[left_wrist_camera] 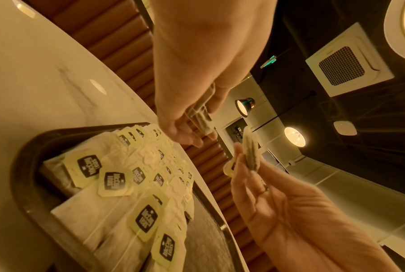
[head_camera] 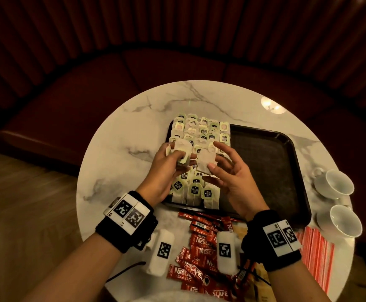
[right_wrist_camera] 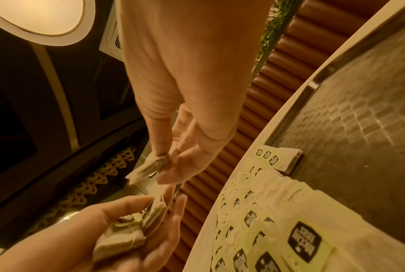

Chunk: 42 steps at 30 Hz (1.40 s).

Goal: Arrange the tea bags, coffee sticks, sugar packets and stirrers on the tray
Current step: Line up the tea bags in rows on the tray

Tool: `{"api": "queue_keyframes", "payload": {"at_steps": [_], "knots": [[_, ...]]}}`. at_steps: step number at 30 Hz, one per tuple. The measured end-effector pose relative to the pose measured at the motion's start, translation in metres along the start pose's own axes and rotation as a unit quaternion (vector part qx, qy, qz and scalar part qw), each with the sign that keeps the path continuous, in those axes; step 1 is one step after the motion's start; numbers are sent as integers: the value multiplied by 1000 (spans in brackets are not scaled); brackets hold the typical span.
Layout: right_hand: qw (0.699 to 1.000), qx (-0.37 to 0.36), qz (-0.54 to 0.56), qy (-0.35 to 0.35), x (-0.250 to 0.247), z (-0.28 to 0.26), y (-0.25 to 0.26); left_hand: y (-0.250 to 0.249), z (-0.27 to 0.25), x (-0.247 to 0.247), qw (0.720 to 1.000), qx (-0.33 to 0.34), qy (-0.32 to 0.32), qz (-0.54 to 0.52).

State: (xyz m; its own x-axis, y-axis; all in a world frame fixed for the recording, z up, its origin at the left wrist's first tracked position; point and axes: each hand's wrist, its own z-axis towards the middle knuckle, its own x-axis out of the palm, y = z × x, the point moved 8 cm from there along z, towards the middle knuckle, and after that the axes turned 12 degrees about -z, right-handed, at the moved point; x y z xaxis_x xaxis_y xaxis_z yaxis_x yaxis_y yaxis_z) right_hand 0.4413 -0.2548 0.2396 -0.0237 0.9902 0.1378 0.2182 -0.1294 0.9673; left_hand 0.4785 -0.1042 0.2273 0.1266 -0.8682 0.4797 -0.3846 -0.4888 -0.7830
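Rows of tea bags [head_camera: 196,188] with green-and-black tags cover the left part of the dark tray [head_camera: 265,153]. Above them my left hand [head_camera: 177,155] grips a small stack of tea bags [head_camera: 183,147]. My right hand [head_camera: 214,159] pinches a single tea bag [head_camera: 205,163] between thumb and fingers, close beside the left hand. In the left wrist view the stack [left_wrist_camera: 201,114] sits in my left hand [left_wrist_camera: 192,136]. The right wrist view shows the pinched bag [right_wrist_camera: 145,170] and the left hand's stack [right_wrist_camera: 124,237]. Red coffee sticks [head_camera: 201,247] lie loose on the table in front of the tray.
The round marble table [head_camera: 116,162] holds two white cups [head_camera: 335,184] at the right edge and a red-and-white striped pile [head_camera: 317,256] at the near right. The tray's right half is bare. A dark red bench curves behind the table.
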Motion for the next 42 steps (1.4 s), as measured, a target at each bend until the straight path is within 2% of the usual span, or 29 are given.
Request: {"api": "queue_keyframes", "payload": {"at_steps": [3, 7, 12, 16, 19, 21, 24, 27, 34, 39, 42], "knots": [[1000, -13, -12, -8, 2, 0, 2, 2, -5, 9, 999, -12, 31, -4], [998, -34, -52, -13, 1, -1, 4, 2, -9, 18, 995, -1, 88, 50], [992, -72, -101, -30, -5, 0, 11, -4, -9, 16, 986, 56, 90, 129], [993, -80, -61, -57, -15, 2, 14, -7, -9, 17, 979, 75, 101, 160], [994, -44, -27, -94, -23, 5, 7, -9, -9, 18, 977, 76, 104, 171], [994, 12, -14, -103, -25, 8, -4, -9, -10, 19, 977, 65, 113, 169], [993, 110, 23, -41, -12, 7, -25, -6, -12, 23, 979, 26, 135, 150], [987, 148, 68, 17, 2, 1, -30, -1, -15, 27, 977, -16, 159, 143], [991, 109, 69, -35, -19, 9, -16, 3, -15, 17, 965, -33, 152, 209], [998, 21, 33, -44, -21, 10, 13, 1, -14, 16, 967, -26, 140, 213], [996, -52, -27, -64, -20, 4, 30, 0, -11, 14, 975, -26, 117, 185]]}}
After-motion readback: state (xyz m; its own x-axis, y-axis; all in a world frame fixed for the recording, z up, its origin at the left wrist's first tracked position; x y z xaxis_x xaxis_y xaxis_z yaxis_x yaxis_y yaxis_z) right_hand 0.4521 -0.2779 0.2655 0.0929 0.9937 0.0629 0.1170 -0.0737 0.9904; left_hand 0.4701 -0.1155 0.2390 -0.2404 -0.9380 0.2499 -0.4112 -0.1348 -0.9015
